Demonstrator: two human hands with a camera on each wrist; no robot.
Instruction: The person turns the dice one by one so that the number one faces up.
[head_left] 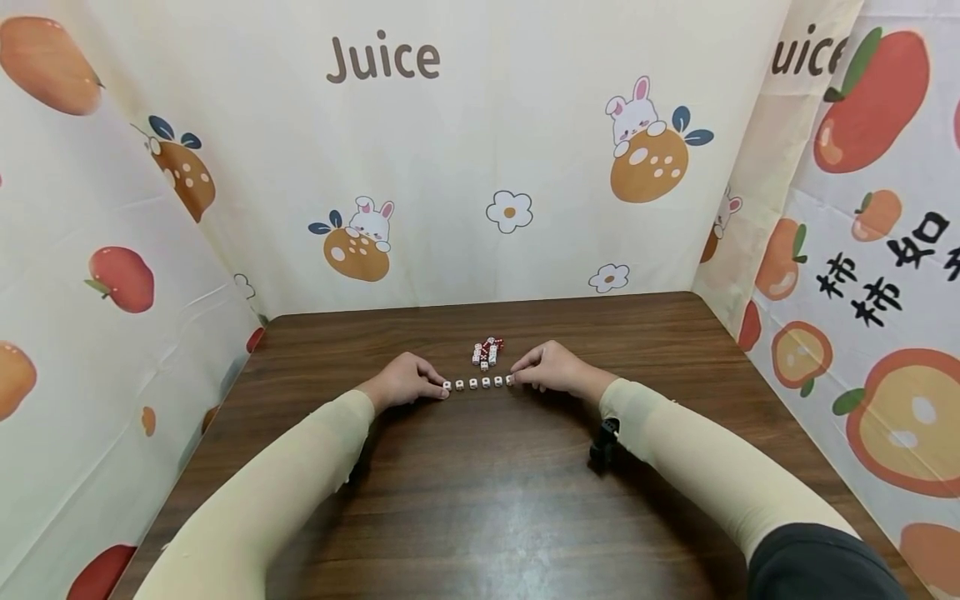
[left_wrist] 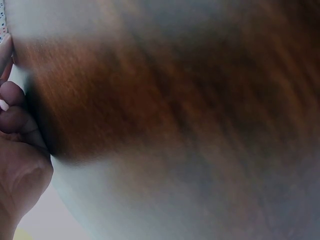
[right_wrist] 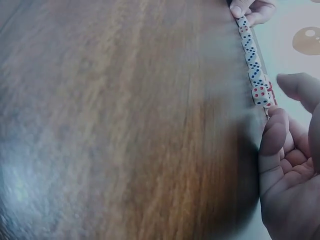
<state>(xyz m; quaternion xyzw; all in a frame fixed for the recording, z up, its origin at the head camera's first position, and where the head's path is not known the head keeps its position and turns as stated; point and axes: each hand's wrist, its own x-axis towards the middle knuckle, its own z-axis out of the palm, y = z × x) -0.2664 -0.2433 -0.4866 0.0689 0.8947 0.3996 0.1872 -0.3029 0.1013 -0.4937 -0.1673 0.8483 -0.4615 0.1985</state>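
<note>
Several white dice (head_left: 473, 384) form a short row across the table, with small gaps in the head view. My left hand (head_left: 406, 382) pinches the leftmost die (head_left: 447, 386) between thumb and fingertips. At the other end, my right hand (head_left: 556, 369) touches the rightmost die (head_left: 509, 380) with a fingertip. The right wrist view shows red pips on that nearest die (right_wrist: 259, 94), while another finger (right_wrist: 299, 86) stays raised apart from it. In the left wrist view, only part of my left hand (left_wrist: 22, 170) shows at the edge.
Just beyond the row, a small cluster of red and white dice (head_left: 486, 353) sits on the brown wooden table (head_left: 480, 492). Fruit-printed cloth (head_left: 465, 150) hangs behind and at both sides. A black device (head_left: 603, 443) hangs under the right wrist.
</note>
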